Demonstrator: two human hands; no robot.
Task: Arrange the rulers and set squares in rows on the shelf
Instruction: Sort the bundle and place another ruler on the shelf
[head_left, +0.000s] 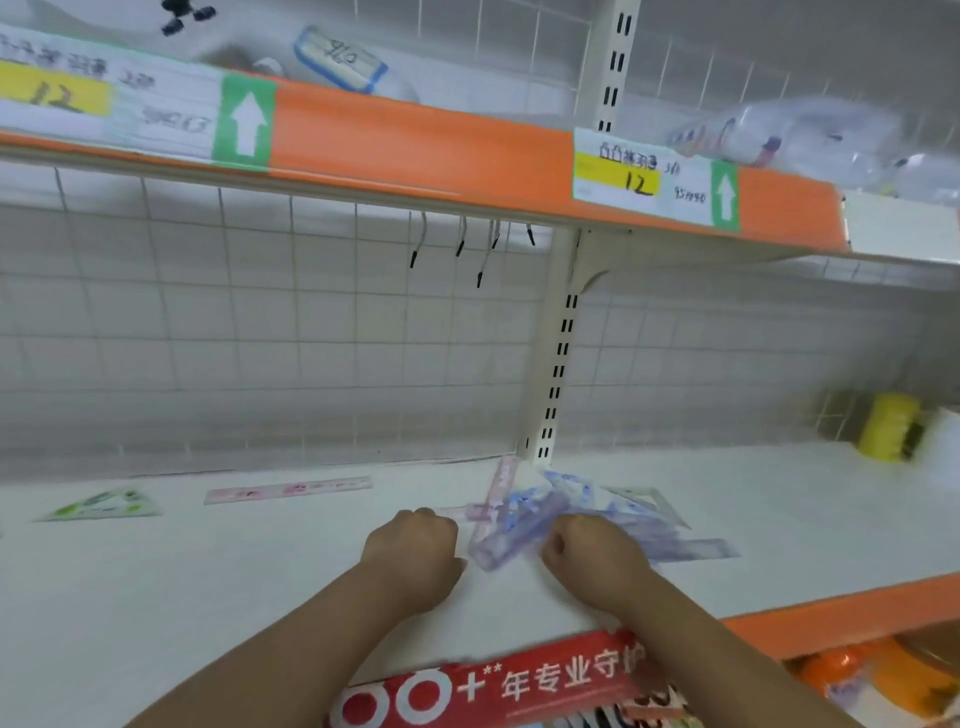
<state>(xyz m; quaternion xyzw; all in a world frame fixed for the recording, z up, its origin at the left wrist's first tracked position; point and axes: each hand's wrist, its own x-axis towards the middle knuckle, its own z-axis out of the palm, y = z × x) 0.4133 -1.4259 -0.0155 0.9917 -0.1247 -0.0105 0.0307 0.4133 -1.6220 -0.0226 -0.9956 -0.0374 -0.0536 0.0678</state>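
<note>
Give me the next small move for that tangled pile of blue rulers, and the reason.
Probably draw one ruler out of the blue pile and lay it flat in line with the pink ruler. The pile lies crisscrossed, with the left hand and right hand curled against it, while the pink ruler and green set square lie singly to the left on the shelf.

We face a shop shelving unit under soft, even light. A white shelf (156, 597) spreads across the lower half, its front edge orange at the right. Behind it rises a pale wire grid panel (260, 338), split by a cream slotted upright (558, 364). Overhead, an upper shelf (415, 140) has an orange front strip with white price labels (644, 179). Black-tipped hooks (462, 241) hang just beneath it.
</note>
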